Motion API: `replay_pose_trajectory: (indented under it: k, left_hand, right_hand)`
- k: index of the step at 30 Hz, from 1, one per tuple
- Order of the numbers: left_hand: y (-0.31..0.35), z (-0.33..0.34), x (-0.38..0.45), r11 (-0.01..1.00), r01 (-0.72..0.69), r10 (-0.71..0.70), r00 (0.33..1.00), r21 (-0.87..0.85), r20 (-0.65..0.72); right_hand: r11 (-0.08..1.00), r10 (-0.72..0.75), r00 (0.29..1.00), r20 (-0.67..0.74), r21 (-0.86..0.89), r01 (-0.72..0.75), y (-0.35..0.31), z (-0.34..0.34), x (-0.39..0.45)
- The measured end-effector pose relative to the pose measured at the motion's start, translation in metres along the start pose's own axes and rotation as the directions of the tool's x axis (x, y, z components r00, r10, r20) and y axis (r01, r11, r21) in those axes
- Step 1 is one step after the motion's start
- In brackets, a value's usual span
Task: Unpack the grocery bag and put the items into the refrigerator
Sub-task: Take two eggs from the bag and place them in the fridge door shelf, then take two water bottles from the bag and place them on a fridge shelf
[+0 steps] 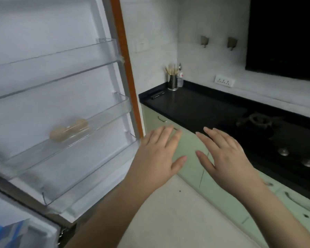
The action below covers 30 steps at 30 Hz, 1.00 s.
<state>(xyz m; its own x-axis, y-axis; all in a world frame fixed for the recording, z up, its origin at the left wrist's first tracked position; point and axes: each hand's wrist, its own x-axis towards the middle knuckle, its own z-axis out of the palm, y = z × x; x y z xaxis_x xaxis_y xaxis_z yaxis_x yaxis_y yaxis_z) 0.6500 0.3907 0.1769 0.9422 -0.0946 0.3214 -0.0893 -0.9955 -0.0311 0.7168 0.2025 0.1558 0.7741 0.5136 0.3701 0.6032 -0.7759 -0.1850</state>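
Note:
The refrigerator door (48,51) stands open on the left, with clear plastic shelves on its inner side. Two tan rounded items (68,130) lie in the middle door shelf (115,113). My left hand (159,153) and my right hand (227,158) are both stretched out flat in mid-air, palms down, fingers straight, holding nothing. They hover to the right of the door, in front of the green cabinets. A blue and white bag (9,235) shows at the bottom left corner.
A black countertop (191,106) runs along the right with a gas stove (261,122) and its knobs (295,157). A metal utensil holder (173,81) stands in the back corner. Green cabinet drawers (222,192) sit below. Pale floor (168,212) lies under my arms.

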Motion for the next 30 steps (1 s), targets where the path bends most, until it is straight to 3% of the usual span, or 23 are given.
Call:
replay_pose_trajectory:
  k: [6,11,17,25,30]
  left_hand:
    - [0.104,0.012,0.021,0.978,-0.203,0.205,0.978,-0.052,0.039]
    - [0.166,0.020,0.039,0.933,-0.350,0.355,0.934,-0.083,0.050]
    - [0.233,0.027,0.058,0.821,-0.554,0.558,0.830,-0.135,-0.007]
    - [0.293,0.046,0.070,0.651,-0.727,0.732,0.677,-0.216,-0.072]
    - [0.333,0.063,0.062,0.520,-0.816,0.827,0.555,-0.255,-0.089]
  right_hand:
    - [0.968,0.227,0.973,-0.029,-0.100,-0.229,0.067,-0.036,-0.089]
    - [0.895,0.407,0.906,-0.113,-0.151,-0.420,0.109,-0.069,-0.151]
    - [0.773,0.557,0.803,-0.210,-0.221,-0.594,0.132,-0.093,-0.202]
    - [0.521,0.740,0.616,-0.271,-0.349,-0.779,0.136,-0.103,-0.251]
    - [0.320,0.846,0.448,-0.290,-0.395,-0.861,0.131,-0.104,-0.287]
